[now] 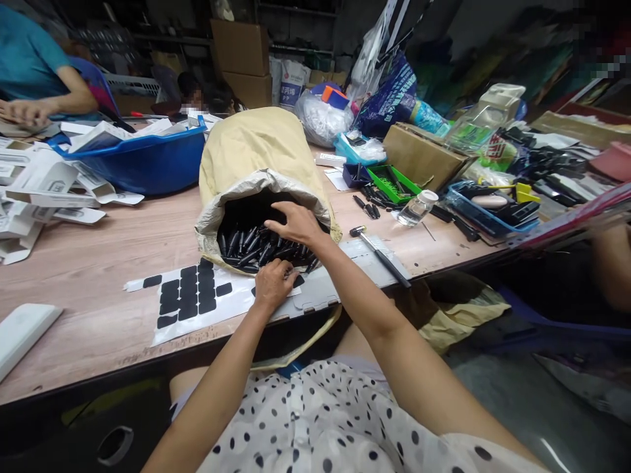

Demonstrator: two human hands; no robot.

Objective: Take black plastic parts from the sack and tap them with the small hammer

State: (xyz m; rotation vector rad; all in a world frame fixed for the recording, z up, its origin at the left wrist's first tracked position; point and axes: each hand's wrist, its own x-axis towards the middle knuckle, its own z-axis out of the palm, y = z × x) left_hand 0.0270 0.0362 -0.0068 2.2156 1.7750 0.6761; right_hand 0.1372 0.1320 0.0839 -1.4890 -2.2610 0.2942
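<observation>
A tan sack (pixel 261 138) lies on its side with its mouth towards me, and many slim black pen-like parts (pixel 246 246) fill the lower part of it. My right hand (pixel 298 223) is inside the mouth, above the parts, with thumb and fingers apart and nothing seen between them. Just below the sack's rim, my left hand (pixel 273 284) has its fingers curled; what they hold, if anything, is hidden. Beneath and to the left of it lies a white sheet (pixel 231 309) with rounded black stickers (pixel 188 292).
A blue basin (pixel 142 164) of white boxes stands left, near a co-worker's hand (pixel 29 112). To the right are a hammer (pixel 382 257), a clear jar (pixel 418 209), a green tray (pixel 393 184) and a blue basket (pixel 493 213). The table's front edge runs below my hands.
</observation>
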